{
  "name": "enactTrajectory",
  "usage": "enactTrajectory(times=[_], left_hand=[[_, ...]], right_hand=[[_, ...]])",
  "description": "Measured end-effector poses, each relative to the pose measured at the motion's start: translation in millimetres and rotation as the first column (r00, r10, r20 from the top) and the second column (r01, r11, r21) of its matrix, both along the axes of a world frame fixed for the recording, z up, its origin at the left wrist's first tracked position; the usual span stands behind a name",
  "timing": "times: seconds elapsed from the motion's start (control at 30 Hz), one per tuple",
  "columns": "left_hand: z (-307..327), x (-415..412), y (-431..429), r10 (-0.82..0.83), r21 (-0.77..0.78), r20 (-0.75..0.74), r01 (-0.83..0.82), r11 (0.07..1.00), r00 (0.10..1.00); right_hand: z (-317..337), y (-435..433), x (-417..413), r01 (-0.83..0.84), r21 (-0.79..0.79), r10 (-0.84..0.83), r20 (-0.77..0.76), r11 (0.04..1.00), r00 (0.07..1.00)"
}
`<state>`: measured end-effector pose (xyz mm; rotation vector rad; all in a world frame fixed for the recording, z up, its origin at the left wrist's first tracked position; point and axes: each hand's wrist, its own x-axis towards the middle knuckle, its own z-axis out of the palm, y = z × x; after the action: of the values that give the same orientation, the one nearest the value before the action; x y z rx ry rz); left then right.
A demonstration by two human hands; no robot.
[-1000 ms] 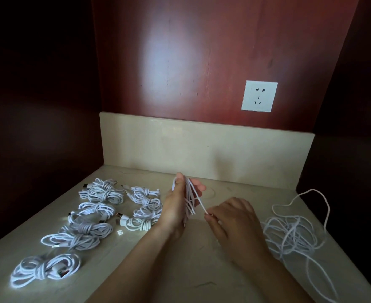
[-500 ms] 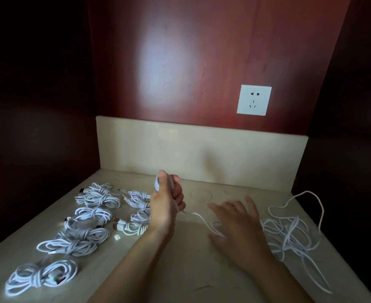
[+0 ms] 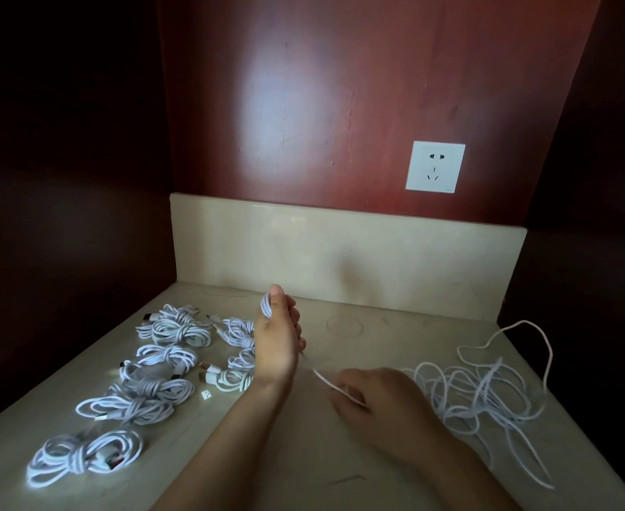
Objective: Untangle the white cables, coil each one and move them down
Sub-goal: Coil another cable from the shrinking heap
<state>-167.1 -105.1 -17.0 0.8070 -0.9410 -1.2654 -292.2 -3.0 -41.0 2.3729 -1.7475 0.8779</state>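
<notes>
Coiled white cables are lying in two rows along the left edge of the tabletop, reaching from the front corner toward the back. Just right of them, the left hand is standing raised over the middle, its fingers curling round a bundle of loops. A loose strand is running down from it to the right hand, which is sitting low nearer the front, fingers curled and pinching that strand. A tangled pile of white cables is sprawling by the right edge.
</notes>
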Motion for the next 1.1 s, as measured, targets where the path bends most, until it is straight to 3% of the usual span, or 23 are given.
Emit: enactTrajectory(times=[0.07,0.13,0.27,0.43,0.53,0.63,0.7,0.83,0.93,1.0,1.1], left_hand=[[-6,4,-5,0.024,-0.047,0.156,-0.017,0.999,0.987],[-10,8,-8,0.012,-0.097,0.315,0.019,0.995,0.949],[-10,0,0,-0.311,0.111,0.445,0.292,0.950,0.840],[-11,-5,13,-0.671,0.296,0.460,0.612,0.734,0.582],[-10,-7,18,-0.849,0.431,0.341,0.736,0.522,0.403],[-5,-7,24,-0.929,0.490,0.246,0.792,0.365,0.276],[-5,-4,25,-0.932,0.476,0.276,0.809,0.346,0.236],[-4,-4,32,-0.839,0.369,0.447,0.789,0.491,0.312],[-7,-10,33,-0.683,0.205,0.553,0.716,0.668,0.478],[-10,-10,29,-0.481,0.030,0.626,0.597,0.801,0.614],[-16,-13,23,-0.245,-0.164,0.601,0.418,0.894,0.760]], right_hand=[[2,1,-4,0.043,0.011,-0.043,0.016,0.999,0.999],[3,2,-11,0.094,-0.085,-0.088,0.078,0.992,0.993],[9,4,-21,0.166,-0.246,-0.127,0.166,0.955,0.978],[6,6,-24,0.254,-0.264,-0.191,0.242,0.931,0.951],[4,4,-26,0.322,-0.233,-0.259,0.264,0.918,0.929],[2,2,-25,0.366,-0.193,-0.319,0.237,0.910,0.918],[0,0,-25,0.357,-0.148,-0.317,0.237,0.922,0.918],[-3,-1,-26,0.334,-0.152,-0.296,0.228,0.930,0.928],[-4,-2,-25,0.350,-0.201,-0.302,0.233,0.915,0.924],[-3,-2,-28,0.359,-0.205,-0.305,0.253,0.910,0.918],[-2,-5,-31,0.377,-0.233,-0.342,0.176,0.897,0.923]])
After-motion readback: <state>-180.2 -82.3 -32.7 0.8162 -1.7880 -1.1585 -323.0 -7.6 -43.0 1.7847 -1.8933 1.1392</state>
